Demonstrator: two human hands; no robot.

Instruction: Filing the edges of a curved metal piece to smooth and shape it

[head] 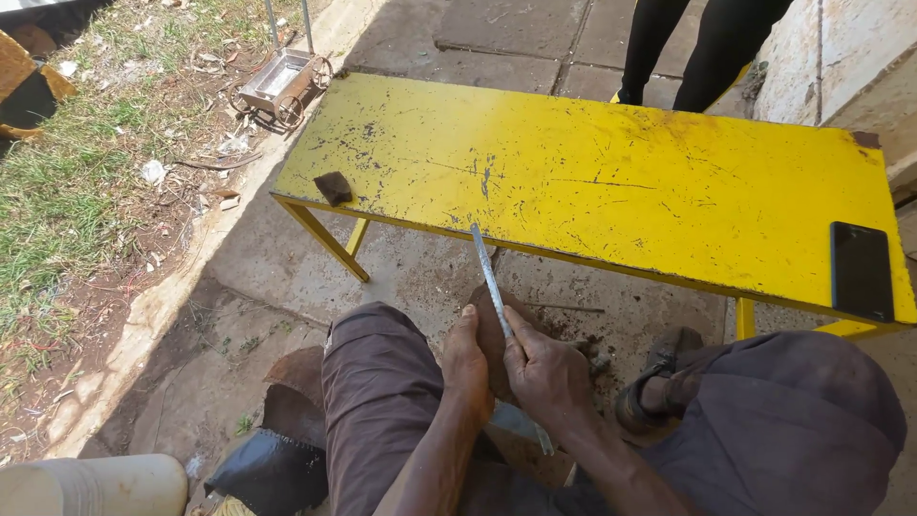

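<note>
A long thin metal blade (488,272) points up and away from my lap, its tip over the near edge of the yellow metal table (611,182). My right hand (549,373) grips the blade low down, with the forefinger laid along it. My left hand (466,358) is closed on a dark brown piece (491,330) held against the blade between both hands. The blade's wider grey end (521,425) sticks out below my wrists. Both hands rest between my knees in brown trousers.
A black phone (862,270) lies at the table's right edge and a small dark block (333,187) at its left corner. A person's black-clad legs (702,48) stand beyond the table. A small metal cart (277,84) sits on the grass edge; a white container (95,485) is bottom left.
</note>
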